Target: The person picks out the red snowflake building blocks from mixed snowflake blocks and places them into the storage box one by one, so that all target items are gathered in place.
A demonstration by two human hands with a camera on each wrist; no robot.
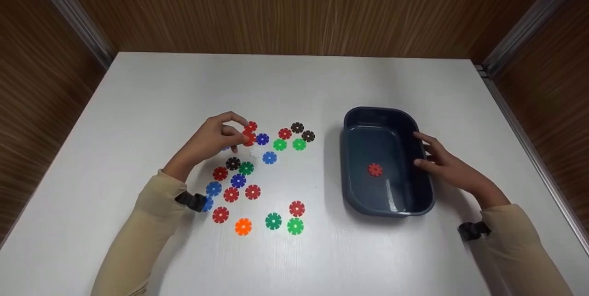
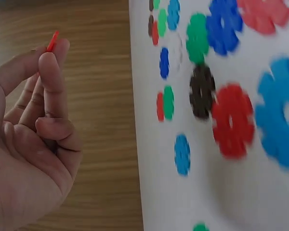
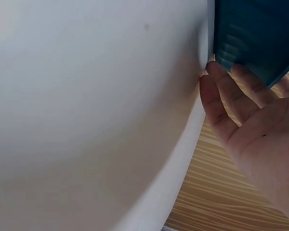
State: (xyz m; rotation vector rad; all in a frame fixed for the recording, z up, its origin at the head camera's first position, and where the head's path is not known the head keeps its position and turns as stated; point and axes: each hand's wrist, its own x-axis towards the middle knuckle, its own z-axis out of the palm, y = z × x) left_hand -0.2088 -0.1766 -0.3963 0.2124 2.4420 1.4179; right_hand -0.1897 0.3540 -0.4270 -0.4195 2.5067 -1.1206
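In the head view my left hand (image 1: 216, 135) is over the upper left of a spread of flower-shaped plastic discs. Its thumb and forefinger pinch a red disc (image 2: 53, 41), seen edge-on in the left wrist view and lifted off the table. A red disc (image 1: 251, 126) and a dark blue disc (image 1: 262, 139) lie close by the fingertips. My right hand (image 1: 444, 165) holds the right side of a dark blue tub (image 1: 347, 162), two fingertips over its rim and other fingers along the outer wall (image 3: 245, 72). Inside the tub lies one red disc (image 1: 375, 170).
Several more discs in red, blue, green, black and orange (image 1: 243, 226) lie flat left of the tub, with a pale white disc (image 1: 256, 152) among them. The white table (image 1: 221, 84) ends at wood-grain panels (image 1: 294, 10) at the back and sides.
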